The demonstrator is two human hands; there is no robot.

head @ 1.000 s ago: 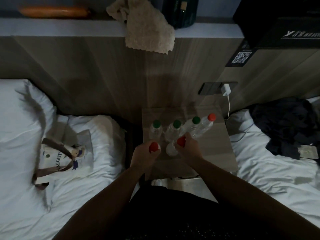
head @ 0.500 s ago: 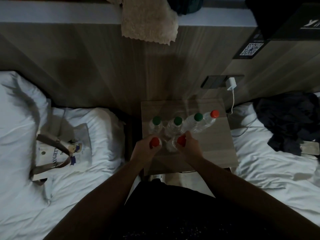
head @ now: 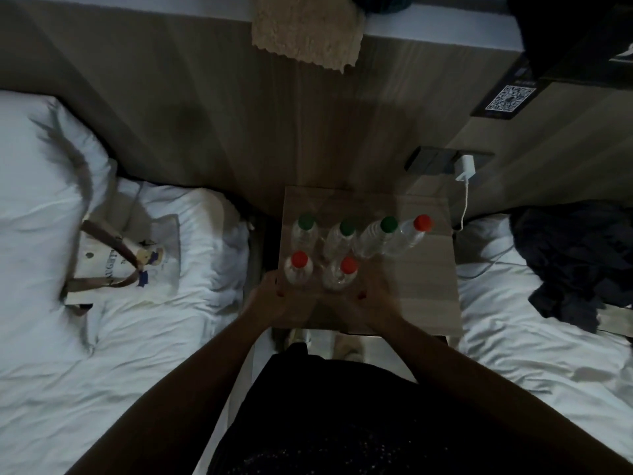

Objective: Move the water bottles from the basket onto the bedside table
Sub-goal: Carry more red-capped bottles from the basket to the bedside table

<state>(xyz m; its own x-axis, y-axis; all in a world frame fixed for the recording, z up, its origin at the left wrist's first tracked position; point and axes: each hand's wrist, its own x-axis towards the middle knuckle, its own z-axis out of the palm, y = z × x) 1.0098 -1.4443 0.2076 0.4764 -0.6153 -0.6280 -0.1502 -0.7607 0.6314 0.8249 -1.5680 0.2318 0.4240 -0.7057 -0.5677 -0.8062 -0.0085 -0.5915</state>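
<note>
Several clear water bottles stand on the wooden bedside table [head: 428, 286]. The back row has three with green caps [head: 347, 228] and one with a red cap [head: 423, 222]. In front stand two red-capped bottles [head: 299, 259] [head: 349, 265]. My left hand [head: 274, 301] lies just in front of the left one and my right hand [head: 375, 301] just in front of the right one, fingers relaxed and off the caps. Whether the fingertips still touch the bottle bases is unclear in the dim light. A cloth tote bag [head: 126, 265] lies on the left bed.
White beds flank the table. Dark clothes [head: 575, 258] are piled on the right bed. A white charger [head: 466, 168] is plugged into the wall panel, its cable hanging by the table's right edge. A beige towel [head: 308, 32] hangs from the ledge above.
Both hands held the two front red-capped bottles near their tops; those bottles now stand on the table, and both hands have let go and drawn back toward me.
</note>
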